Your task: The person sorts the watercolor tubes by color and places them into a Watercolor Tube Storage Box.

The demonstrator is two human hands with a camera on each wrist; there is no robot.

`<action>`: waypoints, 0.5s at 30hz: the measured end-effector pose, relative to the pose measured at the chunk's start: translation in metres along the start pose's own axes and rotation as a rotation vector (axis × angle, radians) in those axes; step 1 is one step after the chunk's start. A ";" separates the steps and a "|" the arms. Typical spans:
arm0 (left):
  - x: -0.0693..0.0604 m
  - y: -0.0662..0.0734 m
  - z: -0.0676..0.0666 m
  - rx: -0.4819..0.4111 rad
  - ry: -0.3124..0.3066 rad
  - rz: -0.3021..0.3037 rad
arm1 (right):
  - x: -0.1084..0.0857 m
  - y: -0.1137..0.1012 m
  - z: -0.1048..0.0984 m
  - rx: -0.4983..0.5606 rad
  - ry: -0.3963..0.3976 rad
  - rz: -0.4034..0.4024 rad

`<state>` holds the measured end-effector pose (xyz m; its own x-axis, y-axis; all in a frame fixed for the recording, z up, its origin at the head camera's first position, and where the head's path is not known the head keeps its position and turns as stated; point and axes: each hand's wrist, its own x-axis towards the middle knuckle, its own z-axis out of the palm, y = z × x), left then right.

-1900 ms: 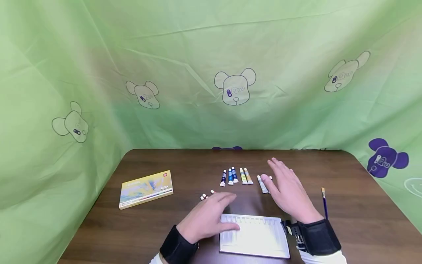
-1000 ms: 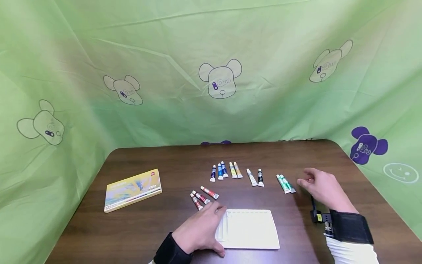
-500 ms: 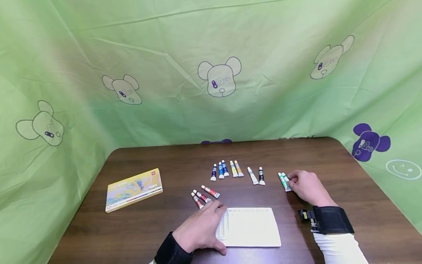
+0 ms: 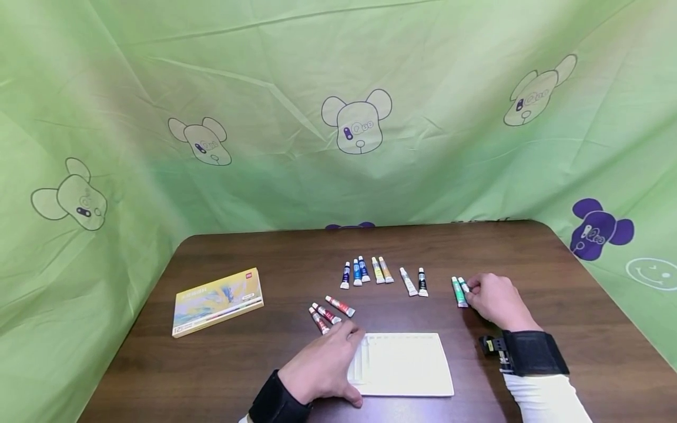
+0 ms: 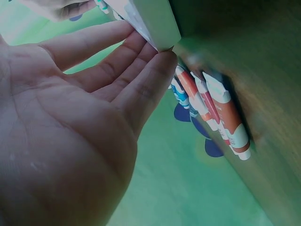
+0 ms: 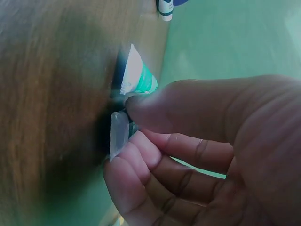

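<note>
In the head view my left hand (image 4: pixel 322 363) spans the left end of a white paint palette (image 4: pixel 407 364), thumb at the near edge and fingers at the far edge. The left wrist view shows extended fingers against the palette's edge (image 5: pixel 157 23). Over on the right, my right hand (image 4: pixel 497 301) pinches a dark green paint tube (image 4: pixel 463 285) between thumb and fingers. Its pale crimped end (image 6: pixel 119 134) shows in the right wrist view. Just left of it lies a lighter green paint tube (image 4: pixel 458 292), separated by a narrow gap.
Several red-toned paint tubes (image 4: pixel 326 312) lie beyond my left hand. Farther back are blue tubes (image 4: pixel 357 272), yellow tubes (image 4: pixel 382 270), a white tube (image 4: pixel 408 282) and a black tube (image 4: pixel 422 282). A yellow paint box (image 4: pixel 218 301) lies at the left.
My left hand has come down onto the palette's end. My right hand swung out to the right, then came back to the green tubes and took hold of one; the two now lie straighter.
</note>
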<state>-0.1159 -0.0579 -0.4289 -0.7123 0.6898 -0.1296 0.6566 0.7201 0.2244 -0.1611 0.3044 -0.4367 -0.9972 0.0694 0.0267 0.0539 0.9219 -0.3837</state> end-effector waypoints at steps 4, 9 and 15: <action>0.000 0.000 0.001 0.006 0.002 0.000 | 0.000 0.000 0.000 -0.005 0.006 0.012; 0.000 0.000 0.001 -0.005 -0.008 -0.008 | 0.000 -0.002 0.003 -0.004 0.020 0.028; 0.001 0.000 0.002 -0.003 -0.017 -0.011 | -0.001 -0.003 0.005 -0.006 0.041 0.032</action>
<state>-0.1160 -0.0569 -0.4306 -0.7151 0.6832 -0.1480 0.6481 0.7273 0.2259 -0.1608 0.2995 -0.4399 -0.9920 0.1148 0.0525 0.0865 0.9212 -0.3793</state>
